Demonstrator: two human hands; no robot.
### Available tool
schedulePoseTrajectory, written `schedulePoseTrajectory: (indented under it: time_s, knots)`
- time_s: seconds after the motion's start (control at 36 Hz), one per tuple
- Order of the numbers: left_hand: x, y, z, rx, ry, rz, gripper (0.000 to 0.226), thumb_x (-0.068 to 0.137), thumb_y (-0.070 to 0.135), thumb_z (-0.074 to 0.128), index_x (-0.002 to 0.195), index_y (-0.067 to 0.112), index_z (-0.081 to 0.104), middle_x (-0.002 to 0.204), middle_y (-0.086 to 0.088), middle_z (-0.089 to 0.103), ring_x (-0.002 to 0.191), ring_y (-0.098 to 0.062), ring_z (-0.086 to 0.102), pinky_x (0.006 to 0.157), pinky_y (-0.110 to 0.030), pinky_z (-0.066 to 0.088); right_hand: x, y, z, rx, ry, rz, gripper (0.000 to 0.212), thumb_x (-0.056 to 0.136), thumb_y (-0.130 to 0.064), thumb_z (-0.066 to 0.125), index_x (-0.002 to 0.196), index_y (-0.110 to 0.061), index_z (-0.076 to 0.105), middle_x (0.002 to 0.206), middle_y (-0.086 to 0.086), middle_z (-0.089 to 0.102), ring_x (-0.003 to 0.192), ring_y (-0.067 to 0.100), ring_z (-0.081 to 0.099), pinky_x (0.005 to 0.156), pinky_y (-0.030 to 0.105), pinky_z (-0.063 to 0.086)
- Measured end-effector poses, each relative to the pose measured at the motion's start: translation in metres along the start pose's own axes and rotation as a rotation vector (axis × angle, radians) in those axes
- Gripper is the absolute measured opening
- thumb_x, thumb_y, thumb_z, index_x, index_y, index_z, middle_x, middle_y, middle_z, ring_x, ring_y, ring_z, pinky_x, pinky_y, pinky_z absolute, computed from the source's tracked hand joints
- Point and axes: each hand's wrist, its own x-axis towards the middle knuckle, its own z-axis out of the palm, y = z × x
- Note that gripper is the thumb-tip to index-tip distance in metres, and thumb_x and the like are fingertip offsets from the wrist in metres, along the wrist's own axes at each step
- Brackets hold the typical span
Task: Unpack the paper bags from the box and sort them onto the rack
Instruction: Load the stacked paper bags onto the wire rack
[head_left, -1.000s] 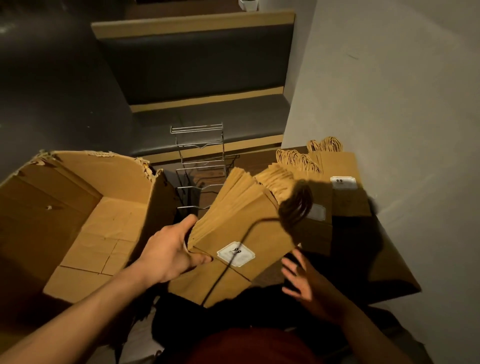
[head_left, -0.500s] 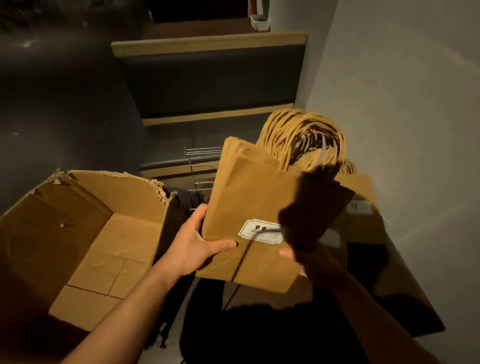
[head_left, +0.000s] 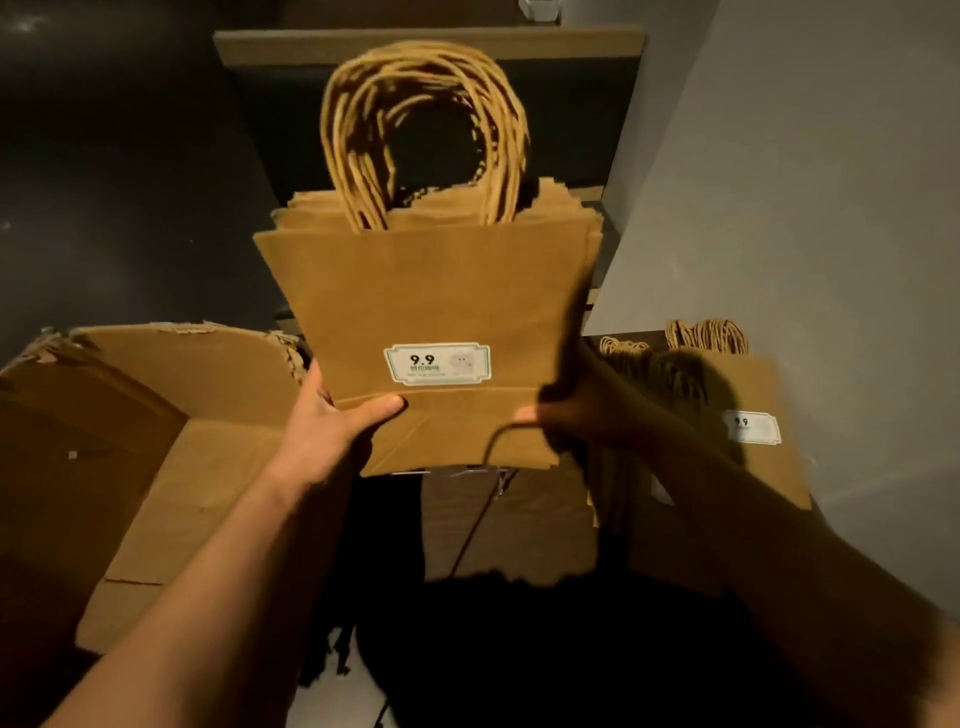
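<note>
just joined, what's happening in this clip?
A person is holding a stack of flat paper bags upright with both hands, handles up. The left hand grips its lower left edge, the right hand its lower right. The cardboard box on the left sits open, and what shows of its inside looks empty. More bags already lie at the right by the wall. The rack is mostly hidden behind the held stack.

Brown paper bags (head_left: 426, 301) — white label (head_left: 437, 364)

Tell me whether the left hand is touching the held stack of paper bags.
Touching. The head view shows the left hand gripping the stack of paper bags at its lower left corner, thumb pressed across the front.
</note>
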Motion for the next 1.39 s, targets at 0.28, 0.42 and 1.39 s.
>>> schedulePoseTrajectory:
  time_s: [0.28,0.42,1.39]
  knots:
    - [0.071,0.032,-0.035,0.151,-0.027,0.124,0.084,0.066,0.030,0.088,0.136,0.011,0.046,0.129,-0.005,0.064,0.121,-0.022,0.060,0.105,-0.051,0.044,0.082,-0.018,-0.018,0.036,0.090,0.029,0.089,0.077,-0.010,0.079,0.146,-0.023,0.024,0.131,-0.006,0.050,0.115,0.000,0.053,0.083,0.011,0.051]
    - [0.096,0.037,-0.033,0.220,-0.047,0.131,0.081,0.069,0.024,0.084,0.137,0.012,0.042,0.127,0.001,0.063,0.118,-0.010,0.060,0.103,-0.034,0.046,0.104,-0.001,-0.019,0.067,0.144,0.049,0.081,0.075,-0.010,0.080,0.144,-0.016,0.036,0.129,-0.002,0.055,0.113,0.005,0.056,0.078,0.006,0.048]
    - [0.129,-0.020,-0.004,0.630,-0.122,-0.116,0.036,0.082,-0.007,0.069,0.103,0.019,0.054,0.086,0.016,0.052,0.075,0.001,0.051,0.061,0.002,0.041,0.106,0.086,0.011,-0.146,0.141,-0.041,0.031,0.076,0.004,0.076,0.094,-0.009,0.054,0.078,-0.011,0.049,0.074,-0.013,0.057,0.062,0.002,0.043]
